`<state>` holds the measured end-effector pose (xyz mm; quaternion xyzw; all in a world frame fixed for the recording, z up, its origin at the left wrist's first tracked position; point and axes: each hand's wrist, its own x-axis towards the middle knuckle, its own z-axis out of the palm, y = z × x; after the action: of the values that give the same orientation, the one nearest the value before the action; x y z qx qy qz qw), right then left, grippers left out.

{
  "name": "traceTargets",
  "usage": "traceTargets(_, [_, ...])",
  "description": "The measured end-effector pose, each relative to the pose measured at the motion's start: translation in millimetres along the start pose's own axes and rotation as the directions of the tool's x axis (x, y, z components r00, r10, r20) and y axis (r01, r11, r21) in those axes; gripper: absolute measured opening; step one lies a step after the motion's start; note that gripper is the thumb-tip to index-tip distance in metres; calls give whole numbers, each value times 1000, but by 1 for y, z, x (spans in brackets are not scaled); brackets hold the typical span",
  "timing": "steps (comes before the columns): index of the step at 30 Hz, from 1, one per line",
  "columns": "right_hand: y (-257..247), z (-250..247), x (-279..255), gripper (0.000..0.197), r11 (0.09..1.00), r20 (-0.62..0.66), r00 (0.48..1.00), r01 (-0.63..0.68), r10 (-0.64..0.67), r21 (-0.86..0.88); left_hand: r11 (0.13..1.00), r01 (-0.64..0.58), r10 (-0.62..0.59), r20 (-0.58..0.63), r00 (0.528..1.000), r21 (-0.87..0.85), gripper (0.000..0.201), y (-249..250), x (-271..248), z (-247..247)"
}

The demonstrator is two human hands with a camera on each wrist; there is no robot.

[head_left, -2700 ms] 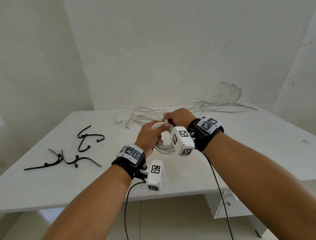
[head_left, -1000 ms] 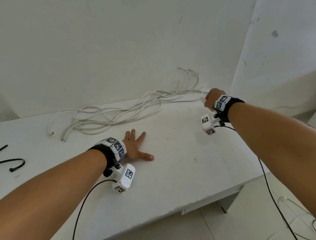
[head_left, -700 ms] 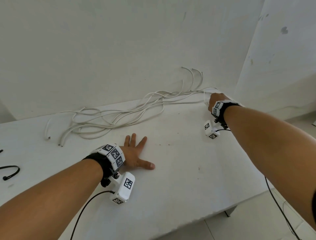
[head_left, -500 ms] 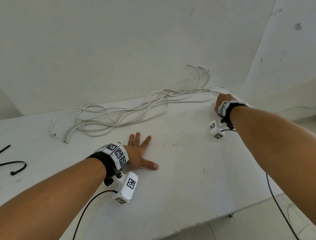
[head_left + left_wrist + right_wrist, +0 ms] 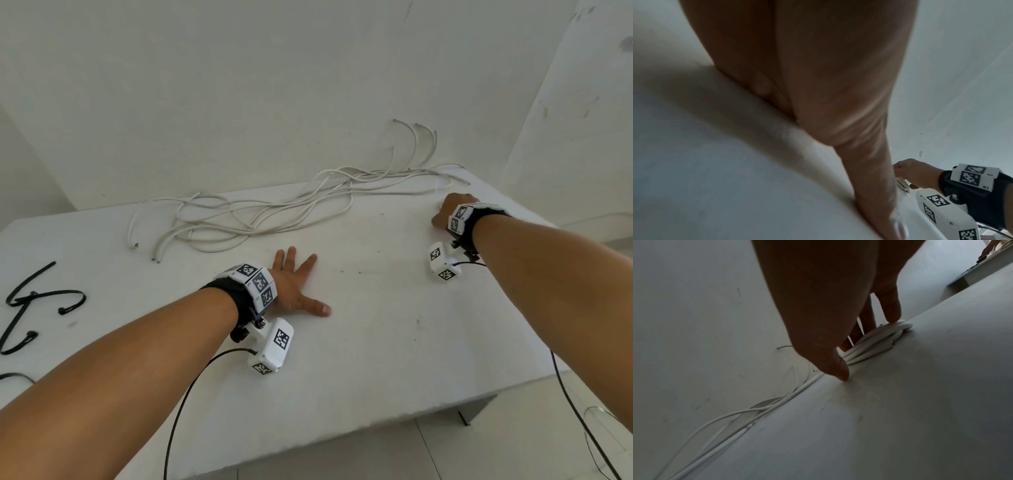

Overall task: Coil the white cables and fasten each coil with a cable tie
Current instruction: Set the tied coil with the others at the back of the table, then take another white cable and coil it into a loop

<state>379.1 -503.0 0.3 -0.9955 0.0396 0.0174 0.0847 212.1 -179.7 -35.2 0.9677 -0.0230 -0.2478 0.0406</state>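
Observation:
My right hand [image 5: 447, 212] is at the table's far right corner, fingers curled down onto a small coil of white cable [image 5: 877, 339]. In the right wrist view my right hand [image 5: 859, 352] has its fingertips [image 5: 891, 314] on the coil, which lies on the table, and its thumb tip on the table beside it. No tie shows on the coil. My left hand [image 5: 296, 281] lies flat on the middle of the table, fingers spread, holding nothing. Loose white cables [image 5: 260, 214] sprawl along the back edge. Black cable ties [image 5: 37, 301] lie at the left.
The white table [image 5: 376, 359] stands against a white wall, with a second wall close on the right. Its front edge runs diagonally at the lower right, tiled floor below. Cable ends [image 5: 416, 137] curl up against the wall. Black wrist-camera cords [image 5: 181, 404] hang off my arms.
Earlier both hands held the coil together at the table's middle. My right hand has since carried it to the far right corner, and my left hand has come to rest flat on the table.

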Motion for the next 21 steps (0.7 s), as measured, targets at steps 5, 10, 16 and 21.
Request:
traceTargets(5, [-49, 9, -28, 66, 996, -59, 997, 36, -41, -85, 1000, -14, 14, -7, 1000, -10, 122, 0, -2, 0])
traceTargets(10, [-132, 24, -73, 116, 1000, 197, 980, 5, 0, -22, 976, -74, 60, -73, 996, -207, 91, -17, 2, -15])
traceTargets(16, [-152, 44, -94, 134, 998, 244, 970, 11, 5, -63, 670, -219, -206, -462, 863, -709, 12, -125, -4, -57])
traceTargets(21, [-157, 67, -77, 164, 993, 219, 971, -74, 92, -87, 740, 26, -552, -584, 596, -673, 26, -233, 0, -84])
